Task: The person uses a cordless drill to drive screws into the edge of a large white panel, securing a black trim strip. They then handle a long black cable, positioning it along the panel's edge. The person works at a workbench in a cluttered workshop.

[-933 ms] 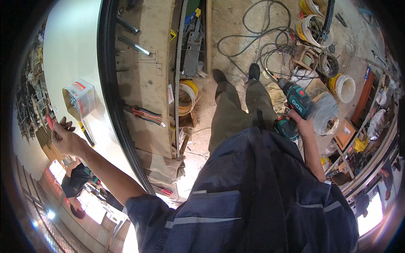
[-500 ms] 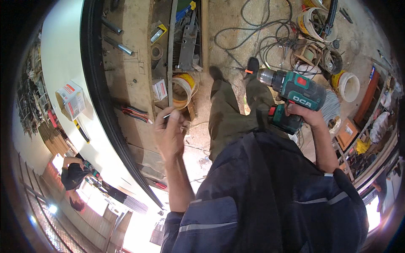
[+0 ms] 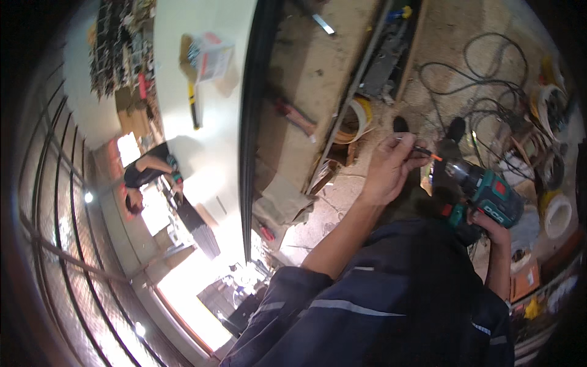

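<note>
My right hand (image 3: 486, 224) is wrapped round the handle of a green and black cordless drill (image 3: 502, 200), which points to the left. From its chuck extends a slim bit (image 3: 436, 158) with an orange band. Just left of the bit, my left hand (image 3: 386, 171) has thumb and fingers pinched on a small screw, mostly hidden by the fingertips. Those fingers are close to the bit's dark tip; I cannot tell whether they touch it.
To the left stands a white panel (image 3: 202, 15) with a black edge, with an open box (image 3: 215, 56) and a yellow-black tool (image 3: 194, 105) against it. Buckets (image 3: 556, 215) and black cable (image 3: 437, 64) lie right. Another person (image 3: 147, 168) holds a drill at far left.
My left hand has moved right, from beside the bench to the drill's bit. The view has swung left, showing more of the panel and the other person. The drill stays in my right hand.
</note>
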`<control>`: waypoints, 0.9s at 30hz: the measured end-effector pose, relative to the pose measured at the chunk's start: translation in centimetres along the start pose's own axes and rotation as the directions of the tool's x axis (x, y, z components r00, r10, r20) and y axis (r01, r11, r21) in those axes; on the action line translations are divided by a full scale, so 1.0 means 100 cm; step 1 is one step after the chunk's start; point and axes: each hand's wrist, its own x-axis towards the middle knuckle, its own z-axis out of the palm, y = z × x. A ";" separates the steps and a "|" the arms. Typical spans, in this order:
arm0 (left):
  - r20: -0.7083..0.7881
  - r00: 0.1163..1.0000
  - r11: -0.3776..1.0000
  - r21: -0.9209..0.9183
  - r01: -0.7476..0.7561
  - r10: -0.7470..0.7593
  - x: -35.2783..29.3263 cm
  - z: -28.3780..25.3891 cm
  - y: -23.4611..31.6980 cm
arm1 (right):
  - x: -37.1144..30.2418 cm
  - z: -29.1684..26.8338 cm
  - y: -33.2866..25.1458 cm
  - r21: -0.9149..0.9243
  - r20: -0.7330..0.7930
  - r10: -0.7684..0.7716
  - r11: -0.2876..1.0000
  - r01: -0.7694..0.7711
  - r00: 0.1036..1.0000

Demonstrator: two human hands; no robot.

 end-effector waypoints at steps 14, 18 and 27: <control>0.039 0.998 0.998 -0.043 0.042 -0.041 0.011 -0.047 0.034 | 0.035 0.027 0.003 -0.272 -0.001 -0.040 0.962 0.038 0.999; -0.032 0.998 0.993 0.100 0.064 -0.061 0.014 -0.052 0.066 | 0.052 0.020 0.010 -0.718 0.072 -0.193 0.671 0.185 0.979; -0.033 0.998 0.950 0.309 -0.047 0.060 0.059 -0.045 0.168 | 0.125 0.116 -0.034 -0.357 0.087 -0.126 0.922 0.149 0.988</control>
